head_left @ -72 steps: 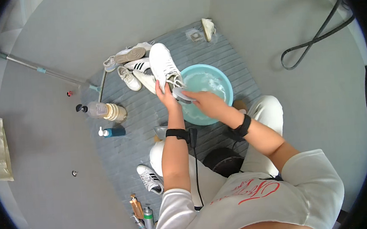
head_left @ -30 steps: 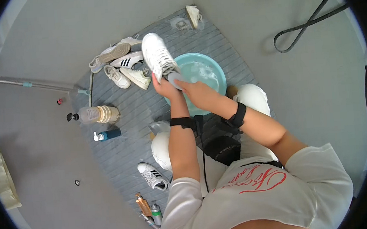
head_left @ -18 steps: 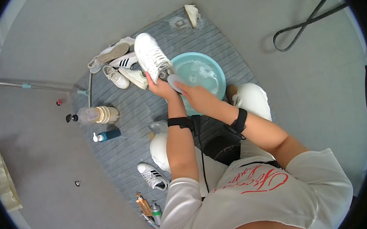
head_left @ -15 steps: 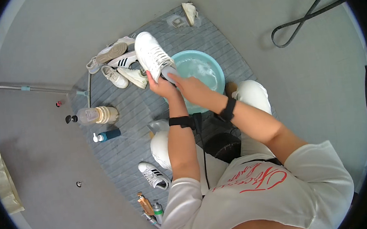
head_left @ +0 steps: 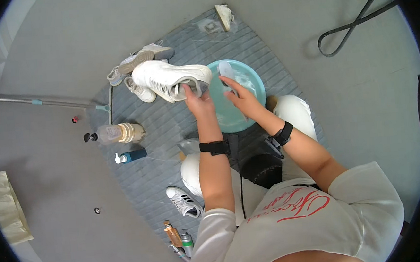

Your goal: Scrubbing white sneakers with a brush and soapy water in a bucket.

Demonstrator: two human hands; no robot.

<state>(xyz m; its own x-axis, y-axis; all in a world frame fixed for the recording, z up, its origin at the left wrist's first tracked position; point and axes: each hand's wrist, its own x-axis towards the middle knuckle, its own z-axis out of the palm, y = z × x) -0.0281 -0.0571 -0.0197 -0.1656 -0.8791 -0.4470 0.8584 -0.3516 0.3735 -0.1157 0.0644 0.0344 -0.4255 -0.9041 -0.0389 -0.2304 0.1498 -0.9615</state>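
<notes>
My left hand [head_left: 199,102] grips a white lace-up sneaker [head_left: 164,75] at its heel and opening, with the thumb inside the collar. The toe points left and the opening faces me. My right hand [head_left: 242,99] is closed round a pale, rounded, brush-like tool [head_left: 225,70] with a darker part among the fingers; its exact kind is unclear. That hand is above a light-blue basin [head_left: 260,86] of sudsy water, right of the sneaker and apart from it.
Several pale shoes [head_left: 137,63] lie beyond the held sneaker. A large pump bottle [head_left: 117,133] and a blue bottle [head_left: 131,156] stand left. A striped sneaker [head_left: 183,201] and small pump bottles [head_left: 173,235] are nearer me. One shoe [head_left: 224,17] leans in the far corner.
The sneaker has turned from toe pointing away to toe pointing left. My right hand has moved from the shoe's opening to the right, over the basin, with the pale tool.
</notes>
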